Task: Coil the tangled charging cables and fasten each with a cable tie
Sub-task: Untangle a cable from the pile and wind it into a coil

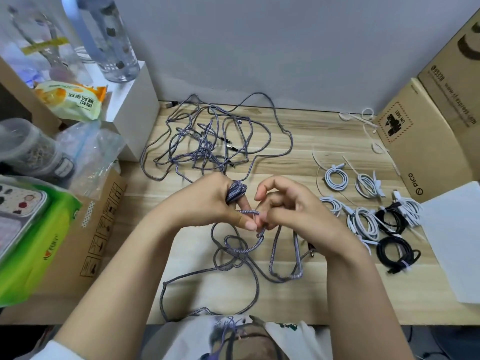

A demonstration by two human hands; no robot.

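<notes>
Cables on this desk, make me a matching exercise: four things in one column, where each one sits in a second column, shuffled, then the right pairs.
Things
1. tangled grey cables
2. coiled white cables
3. coiled black cable
4. loose cable ties

Places
A. far right of the desk, by the cardboard box
B. nearest right, below the white coils
C. back middle of the desk, near the wall
D. right of the hands, in rows

Pairs: 1-C, 2-D, 3-B, 4-A
</notes>
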